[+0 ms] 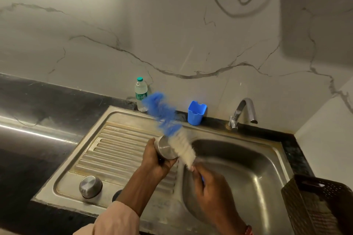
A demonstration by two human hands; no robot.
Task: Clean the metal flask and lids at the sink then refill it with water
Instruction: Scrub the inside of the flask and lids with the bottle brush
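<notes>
Left hand (155,160) grips a steel flask (165,148); right hand (211,183) grips a bottle brush (172,129).

left hand (154,160) grips flask (165,148) over drainboard (118,150) | right hand (212,187) holds brush (172,129) against it | lid (90,186) near drainboard's front edge

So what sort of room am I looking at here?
Most likely a home kitchen: a stainless steel sink with ribbed drainboard, a curved chrome tap, and a dark stone countertop against a marble-patterned wall.
</notes>
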